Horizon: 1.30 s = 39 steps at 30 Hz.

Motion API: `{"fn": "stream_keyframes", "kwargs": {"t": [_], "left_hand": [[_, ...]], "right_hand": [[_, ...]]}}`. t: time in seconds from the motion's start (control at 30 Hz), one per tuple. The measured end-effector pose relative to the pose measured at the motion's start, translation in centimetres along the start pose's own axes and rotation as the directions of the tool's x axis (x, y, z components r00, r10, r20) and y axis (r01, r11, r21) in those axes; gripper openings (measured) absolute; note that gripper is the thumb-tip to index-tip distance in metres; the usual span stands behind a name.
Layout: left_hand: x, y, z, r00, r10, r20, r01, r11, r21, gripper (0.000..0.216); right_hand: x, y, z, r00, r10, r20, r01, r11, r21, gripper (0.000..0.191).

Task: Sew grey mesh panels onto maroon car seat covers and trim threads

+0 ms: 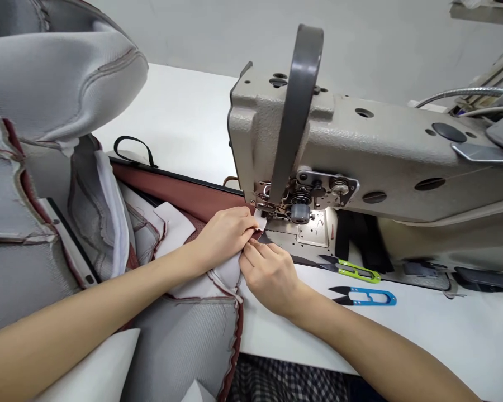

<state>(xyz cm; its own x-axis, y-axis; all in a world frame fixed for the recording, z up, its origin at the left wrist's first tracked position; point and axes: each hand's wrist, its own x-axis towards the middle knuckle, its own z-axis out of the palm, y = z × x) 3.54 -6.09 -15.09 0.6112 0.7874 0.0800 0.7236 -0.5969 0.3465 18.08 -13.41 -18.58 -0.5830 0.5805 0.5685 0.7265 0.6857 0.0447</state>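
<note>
A large padded fabric cover (184, 329), grey on the inside with dark red edges, spreads over the left of the table. My left hand (228, 234) pinches its edge close to the presser foot of the sewing machine (318, 134). Beside it, my right hand (270, 273) is closed on the same edge, its fingertips almost meeting the left ones. A small white piece (260, 219) shows between my left fingers and the needle area. The exact layers under my fingertips are hidden.
Green thread snips (358, 271) and blue thread snips (377, 296) lie right of my hands on the white table (436, 329). A black strap loop (134, 146) stands behind the cover. The machine's grey lever (299, 106) rises in front of its head.
</note>
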Motion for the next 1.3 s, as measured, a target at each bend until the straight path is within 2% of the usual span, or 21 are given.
{"fn": "stream_keyframes", "kwargs": {"t": [0.1,0.23,0.37,0.47,0.53,0.6,0.7,0.8,0.93,1.13,1.3], "left_hand": [[0.9,0.1,0.0,1.000,0.005,0.001,-0.005,0.999,0.045,0.025],[1.5,0.7,-0.9,0.994,-0.082,0.067,0.074,0.990,0.120,0.024],[0.3,1.0,-2.7,0.972,-0.172,0.163,0.146,0.976,0.162,0.025],[-0.7,1.0,-3.3,0.963,-0.168,0.213,0.150,0.984,0.099,0.030],[-1.0,1.1,-3.1,0.972,-0.133,0.196,0.120,0.990,0.074,0.033],[-1.0,1.1,-2.7,0.979,-0.085,0.186,0.063,0.991,0.120,0.034],[-1.0,1.2,-2.2,0.973,-0.022,0.231,-0.028,0.977,0.211,0.029],[-1.0,1.3,-1.9,0.963,0.020,0.269,-0.081,0.973,0.216,0.026],[-0.5,1.5,-1.9,0.959,0.010,0.282,-0.082,0.966,0.244,0.026],[1.2,1.3,-1.3,0.978,0.002,0.209,-0.060,0.960,0.273,0.023],[1.3,0.8,-2.1,0.986,-0.030,0.161,0.016,0.996,0.091,0.022]], "right_hand": [[0.2,0.6,0.1,1.000,0.030,-0.002,-0.030,1.000,-0.007,0.024],[0.3,1.1,0.0,0.997,0.080,-0.023,-0.080,0.997,0.000,0.026],[0.2,0.7,0.3,0.993,0.116,0.018,-0.117,0.989,0.090,0.020],[0.1,0.2,0.7,0.991,0.105,0.077,-0.114,0.986,0.120,0.020],[0.1,0.1,0.8,0.991,0.087,0.106,-0.100,0.987,0.125,0.020],[-0.1,0.2,0.6,0.990,0.062,0.127,-0.078,0.989,0.126,0.020],[-0.3,0.3,0.0,0.993,0.034,0.116,-0.047,0.993,0.108,0.020],[-0.5,0.2,-0.3,0.996,0.014,0.088,-0.021,0.997,0.076,0.021],[-0.5,0.3,-0.2,0.996,0.032,0.082,-0.038,0.996,0.082,0.021],[-0.1,2.1,0.2,0.972,0.135,0.191,-0.160,0.980,0.120,0.024],[-0.1,2.8,-0.1,0.960,0.145,0.241,-0.185,0.971,0.153,0.023]]}}
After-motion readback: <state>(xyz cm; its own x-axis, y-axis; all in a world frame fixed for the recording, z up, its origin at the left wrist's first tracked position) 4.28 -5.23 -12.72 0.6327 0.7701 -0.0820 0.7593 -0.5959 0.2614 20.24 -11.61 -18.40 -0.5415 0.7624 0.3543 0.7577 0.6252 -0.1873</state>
